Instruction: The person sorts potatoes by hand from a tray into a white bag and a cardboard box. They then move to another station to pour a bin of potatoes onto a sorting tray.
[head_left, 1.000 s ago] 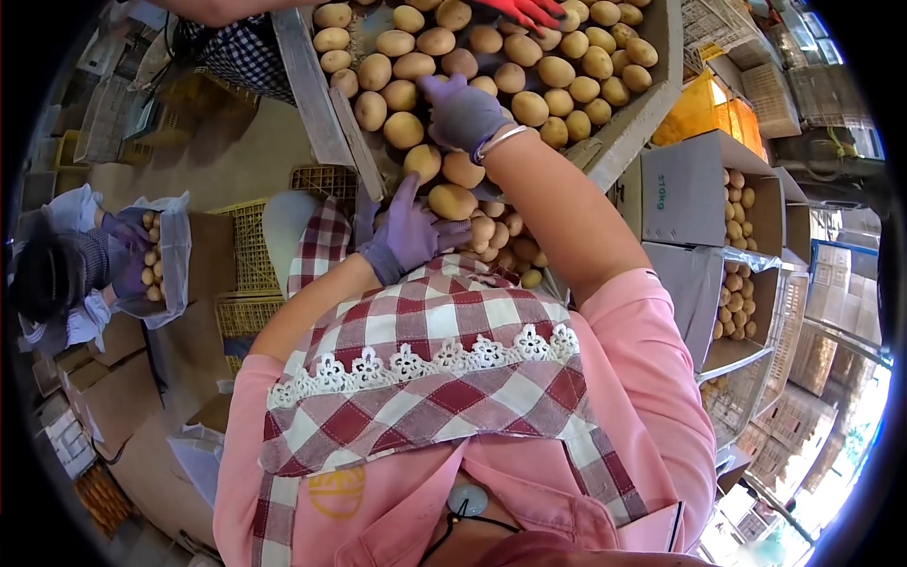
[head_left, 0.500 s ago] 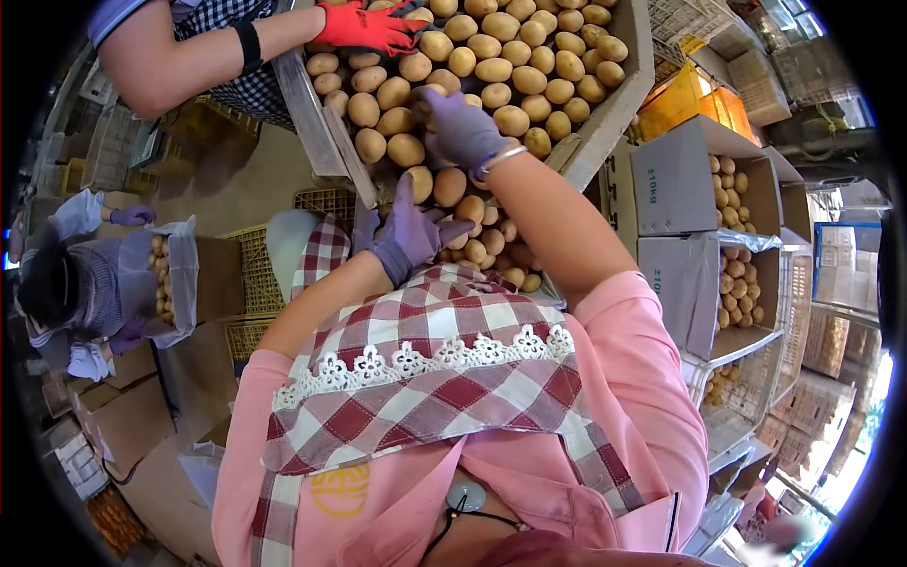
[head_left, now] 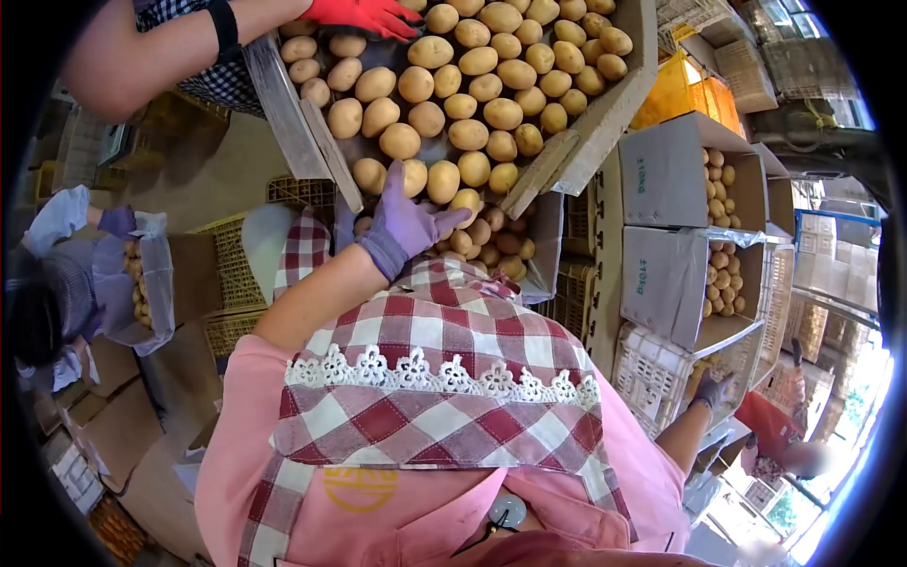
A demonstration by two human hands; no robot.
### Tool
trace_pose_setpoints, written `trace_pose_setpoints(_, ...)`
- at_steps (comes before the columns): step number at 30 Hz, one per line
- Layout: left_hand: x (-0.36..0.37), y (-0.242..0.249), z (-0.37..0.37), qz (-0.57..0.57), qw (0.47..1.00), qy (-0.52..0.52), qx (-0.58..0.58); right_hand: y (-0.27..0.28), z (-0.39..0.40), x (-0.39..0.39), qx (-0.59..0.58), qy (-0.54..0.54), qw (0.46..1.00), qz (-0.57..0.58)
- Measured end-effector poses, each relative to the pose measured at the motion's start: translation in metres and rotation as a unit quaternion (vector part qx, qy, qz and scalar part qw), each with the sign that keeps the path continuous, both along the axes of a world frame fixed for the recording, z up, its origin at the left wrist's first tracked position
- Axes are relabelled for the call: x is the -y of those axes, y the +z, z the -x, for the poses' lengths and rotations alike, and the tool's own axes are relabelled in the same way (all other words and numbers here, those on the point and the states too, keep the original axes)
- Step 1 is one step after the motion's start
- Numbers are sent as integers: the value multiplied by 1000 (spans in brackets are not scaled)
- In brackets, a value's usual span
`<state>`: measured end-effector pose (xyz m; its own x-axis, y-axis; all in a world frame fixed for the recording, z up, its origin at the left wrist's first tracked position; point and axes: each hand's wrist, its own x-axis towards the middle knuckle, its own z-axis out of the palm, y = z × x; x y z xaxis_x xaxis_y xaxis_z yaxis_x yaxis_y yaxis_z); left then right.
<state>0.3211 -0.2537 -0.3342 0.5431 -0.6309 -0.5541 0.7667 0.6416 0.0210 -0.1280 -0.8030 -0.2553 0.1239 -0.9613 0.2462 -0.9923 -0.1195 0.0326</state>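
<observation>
Potatoes (head_left: pixel 431 52) cover a tray with wooden side boards (head_left: pixel 605 128) at the top. At its narrow lower mouth, my left hand (head_left: pixel 406 225), in a purple glove, has its fingers spread and touches potatoes at the edge. Below the mouth, a lined box holds more potatoes (head_left: pixel 491 248), partly hidden by my left hand and the checked apron. My right hand (head_left: pixel 710 389), also gloved, is stretched far out to the lower right beside a plastic crate (head_left: pixel 650 373); its fingers look apart, with nothing visible in them.
A co-worker's red-gloved hand (head_left: pixel 364 17) rests over the tray's upper left. Another person (head_left: pixel 71 293) is at the left by a lined box (head_left: pixel 156 283). Cartons of potatoes (head_left: pixel 661 283) stand at the right, with a person in red (head_left: pixel 770 420) farther off.
My right hand has left the tray and moved to the lower right. My left hand stays at the mouth. The red-gloved hand has moved up and left; a person in red has appeared.
</observation>
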Motion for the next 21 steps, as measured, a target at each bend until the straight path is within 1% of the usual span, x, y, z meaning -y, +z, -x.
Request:
trace_pose_setpoints(1, -1, 1, -1, 8, 1000, -4, -5, 1, -19, -4, -1, 54, 998, 21)
trace_pose_setpoints(2, -1, 2, 0, -9, 1000, -1, -3, -5, -46, -4, -3, 106, 994, 40)
trace_pose_setpoints(3, 0, 6, 1, -27, 1000, -3, -2, -18, -87, 1, 54, 195, 977, 65)
trace_pose_setpoints(4, 0, 8, 1, -47, 999, -6, 1, -31, -128, 7, 100, 286, 949, 82)
trace_pose_setpoints(5, -1, 7, 2, -49, 999, -8, -3, -1, -216, -69, 154, 412, 894, 89)
trace_pose_setpoints(6, -2, 6, 3, -49, 999, -8, -6, 3, -279, -106, 177, 507, 839, 88)
trace_pose_setpoints(7, -2, 4, 5, -48, 999, -7, -8, 26, -341, -174, 189, 618, 757, 95)
trace_pose_setpoints(8, -4, 1, 8, -52, 998, -17, -15, 31, -386, -223, 250, 683, 686, 18)
trace_pose_setpoints(9, -9, -2, 12, -56, 998, -25, -20, 35, -425, -260, 240, 756, 609, -9)
trace_pose_setpoints(10, -13, -2, 16, -60, 997, -32, -26, 22, -453, -289, 156, 782, 604, 1)
trace_pose_setpoints(11, -15, 1, 21, -93, 995, -36, 14, 7, -481, -314, 132, 825, 550, -17)
trace_pose_setpoints(12, -18, 0, 21, -101, 994, -29, 17, -15, -505, -333, 83, 850, 519, -10)
trace_pose_setpoints(13, -22, -3, 21, -108, 994, -22, 18, -39, -525, -349, 42, 850, 522, -49)
trace_pose_setpoints(14, -25, -4, 22, -115, 993, -15, 19, -45, -534, -365, 19, 818, 575, -5)
trace_pose_setpoints(16, -25, 1, 23, -175, 984, 5, 31, -35, -554, -374, -89, 767, 630, -84)
trace_pose_setpoints(17, -24, 3, 23, -205, 978, 15, 35, -36, -557, -377, -86, 758, 640, -91)
trace_pose_setpoints(20, -21, 22, 23, -208, 977, 43, 33, -26, -553, -383, -108, 744, 653, -90)
trace_pose_setpoints(21, -16, 37, 25, -241, 968, 58, 47, -23, -551, -388, -128, 736, 661, -71)
